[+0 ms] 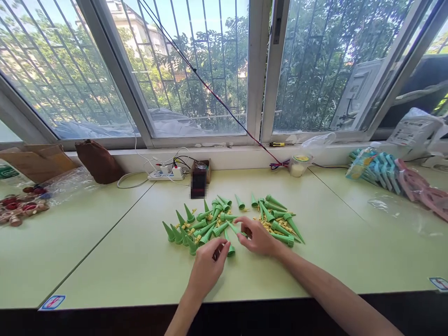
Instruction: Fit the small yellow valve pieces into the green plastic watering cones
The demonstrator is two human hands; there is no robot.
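My right hand [257, 235] is curled around a green plastic cone spike [234, 228], its base near the thumb and its tip toward the upper left. My left hand [208, 263] is closed in a pinch just to the lower left. What its fingertips hold, if anything, is too small to make out. Beside those fingertips another green cone [230, 250] stands with its wide end toward me. Several green cones [205, 228] lie in a heap beyond my left hand, some upright at its left edge. More cones [280, 227] lie past my right hand, with small yellow pieces [287, 227] among them.
Behind the heap are a small box [209, 170], a power strip [166, 173] with cables, and a lidded tub [299, 165]. Blue and pink plastic parts [388, 172] lie at the right. Beaded items [21, 205] and a brown bag [98, 161] are at the left.
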